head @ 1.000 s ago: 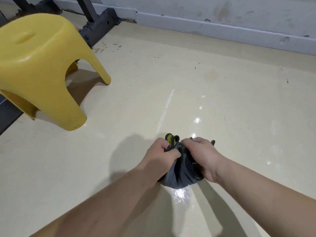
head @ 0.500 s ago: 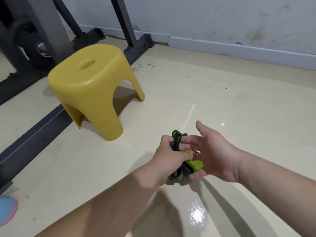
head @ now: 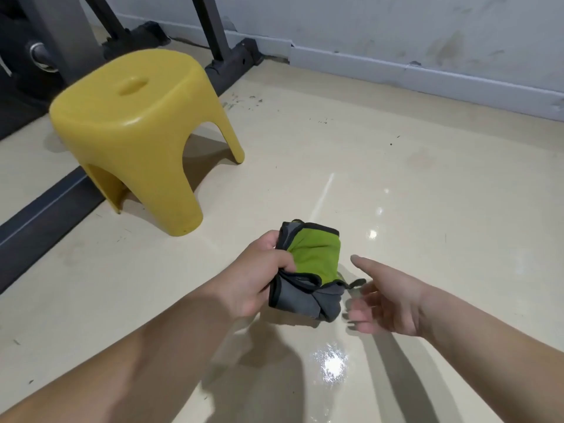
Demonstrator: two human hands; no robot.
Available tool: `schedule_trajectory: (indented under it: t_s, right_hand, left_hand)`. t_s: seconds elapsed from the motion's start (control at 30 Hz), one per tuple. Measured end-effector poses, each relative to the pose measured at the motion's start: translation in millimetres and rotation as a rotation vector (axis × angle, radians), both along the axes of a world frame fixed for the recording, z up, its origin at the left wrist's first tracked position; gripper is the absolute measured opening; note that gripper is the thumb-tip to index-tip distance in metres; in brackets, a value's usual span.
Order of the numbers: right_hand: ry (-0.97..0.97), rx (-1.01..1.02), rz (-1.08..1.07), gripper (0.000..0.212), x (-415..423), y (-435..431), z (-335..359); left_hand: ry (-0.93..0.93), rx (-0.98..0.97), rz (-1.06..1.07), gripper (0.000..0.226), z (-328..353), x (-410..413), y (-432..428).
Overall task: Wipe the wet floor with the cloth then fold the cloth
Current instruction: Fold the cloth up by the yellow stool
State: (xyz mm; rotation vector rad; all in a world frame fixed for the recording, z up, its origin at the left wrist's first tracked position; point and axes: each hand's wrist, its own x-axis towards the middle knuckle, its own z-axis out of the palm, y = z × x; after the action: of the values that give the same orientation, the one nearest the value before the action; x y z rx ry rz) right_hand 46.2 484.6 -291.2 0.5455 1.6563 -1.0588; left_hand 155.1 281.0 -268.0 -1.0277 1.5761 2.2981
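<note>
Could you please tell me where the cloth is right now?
In the head view the cloth is at lower centre, gripped by the left hand, the right hand open beside it, the yellow stool farther left.

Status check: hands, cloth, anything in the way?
Left hand grips bunched cloth. Right hand open beside it. Yellow stool stands apart, at left.

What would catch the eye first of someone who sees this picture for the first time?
The bright yellow stool stands on the floor at the upper left. In the middle, the left hand grips a bunched green and grey cloth, and the right hand is open just to its right. Below the hands, a wet patch on the beige floor shines with glare.
</note>
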Motion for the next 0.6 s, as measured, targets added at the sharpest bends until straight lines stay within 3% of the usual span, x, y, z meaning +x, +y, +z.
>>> schedule_trajectory:
  t_s: [0.07,0.13,0.23,0.4,0.47,0.6]
  right_hand:
    - [-0.164,-0.085,-0.088,0.071,5,7,-12]
    - [-0.186,-0.140,-0.144,0.052,10,9,-22]
    - [-0.073,-0.179,-0.273,0.015,11,8,-29]
    - [0.410,-0.120,-0.470,0.009,-2,21,-10]
    - [0.630,-0.116,-0.384,0.012,0,23,3]
    - [1.034,-0.115,-0.016,0.020,11,11,24]
  left_hand:
    - [0.012,0.011,-0.022,0.061,0,-3,9]
    - [0.018,0.019,-0.044,0.056,-1,-5,15]
    - [0.011,0.006,-0.047,0.042,-1,-9,24]
    - [-0.110,-0.100,0.060,0.032,-17,-6,38]
    - [-0.120,-0.095,0.133,0.037,-24,-5,47]
    - [-0.109,-0.033,0.224,0.047,-27,-11,72]
